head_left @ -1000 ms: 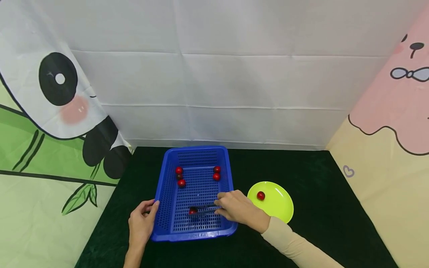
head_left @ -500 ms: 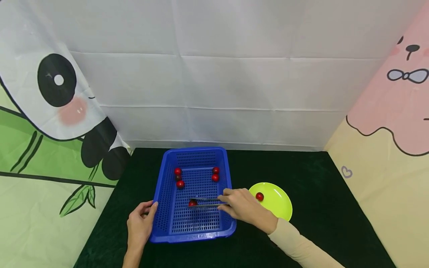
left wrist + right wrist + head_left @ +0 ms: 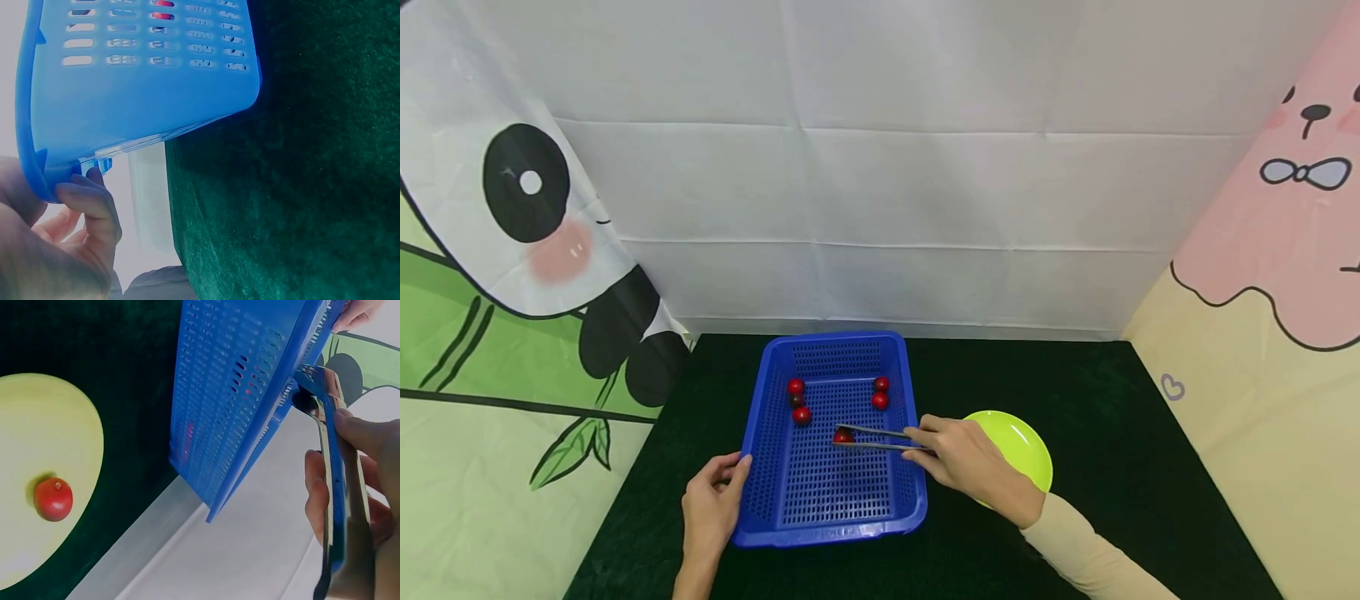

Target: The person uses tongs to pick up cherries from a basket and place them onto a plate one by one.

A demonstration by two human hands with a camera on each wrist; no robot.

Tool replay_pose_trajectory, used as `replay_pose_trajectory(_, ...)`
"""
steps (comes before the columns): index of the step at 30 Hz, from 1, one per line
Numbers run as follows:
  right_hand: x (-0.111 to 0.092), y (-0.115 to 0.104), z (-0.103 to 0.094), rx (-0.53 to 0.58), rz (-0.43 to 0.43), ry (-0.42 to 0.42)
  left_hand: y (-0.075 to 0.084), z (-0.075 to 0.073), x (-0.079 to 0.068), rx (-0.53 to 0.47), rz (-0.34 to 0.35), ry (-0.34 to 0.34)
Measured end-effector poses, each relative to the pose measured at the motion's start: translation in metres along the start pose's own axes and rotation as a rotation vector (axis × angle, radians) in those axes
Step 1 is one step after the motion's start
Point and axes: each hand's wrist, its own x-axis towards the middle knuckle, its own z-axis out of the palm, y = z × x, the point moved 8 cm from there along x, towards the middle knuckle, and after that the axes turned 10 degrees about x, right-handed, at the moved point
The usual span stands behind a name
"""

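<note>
A blue plastic basket [image 3: 831, 533] stands on the dark green cloth. My left hand [image 3: 711, 504] pinches its left rim between thumb and fingers. In my right hand [image 3: 973, 467] I grip metal tongs [image 3: 880, 447], which reach left over the basket. Between their tips is a red cherry tomato [image 3: 844, 436], seemingly raised off the basket floor. Beside my right hand lies a yellow-green plate [image 3: 1026, 450]. One cherry tomato [image 3: 54, 499] on that plate shows in the right wrist view; my hand covers it in the head view.
Inside the basket, two red tomatoes [image 3: 801, 415] and a darker one [image 3: 796, 400] lie along the left. Two more tomatoes [image 3: 880, 401] sit at the right. A white cloth wall [image 3: 910, 283] rises behind the table, with printed cloths at both sides.
The tongs have closed about the front tomato and carried it up and slightly right. My right hand has shifted right, covering the plate's tomato. My left hand stays on the rim.
</note>
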Motion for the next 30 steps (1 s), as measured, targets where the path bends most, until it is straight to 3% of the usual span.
replay_pose_trajectory(21, -0.036, 0.019, -0.035, 0.006, -0.015, 0.237, 0.001, 0.0, -0.001, -0.009, -0.011, -0.009)
replay_pose_trajectory(30, -0.053, 0.029, -0.048, 0.021, -0.003, 0.292, 0.001, 0.0, -0.001, -0.006, -0.006, -0.005)
